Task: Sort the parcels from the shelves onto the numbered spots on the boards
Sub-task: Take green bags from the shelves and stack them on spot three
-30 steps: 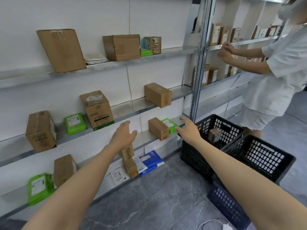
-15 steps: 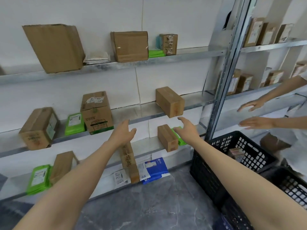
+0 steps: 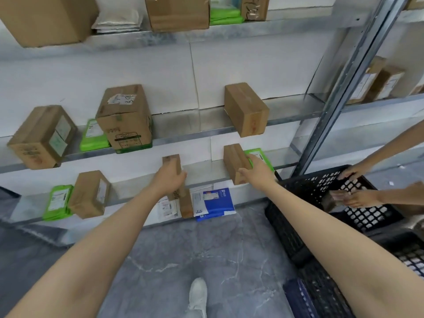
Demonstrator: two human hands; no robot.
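The tall narrow brown cardboard box (image 3: pixel 171 162) stands on end at the foot of the shelving, its top rising past the lowest grey metal shelf (image 3: pixel 205 169), and your left grip (image 3: pixel 171 177) is curled round it. On that shelf to the right, your right grip (image 3: pixel 257 168) lies open, fingers straight, against the small brown cardboard box (image 3: pixel 232 162) and over a flat green plastic packet (image 3: pixel 260 153). A blue-and-white plastic mailer (image 3: pixel 215 200) lies just beside the tall box, and beyond your right arm another person's hands (image 3: pixel 361 198) reach into a black plastic crate (image 3: pixel 289 226).
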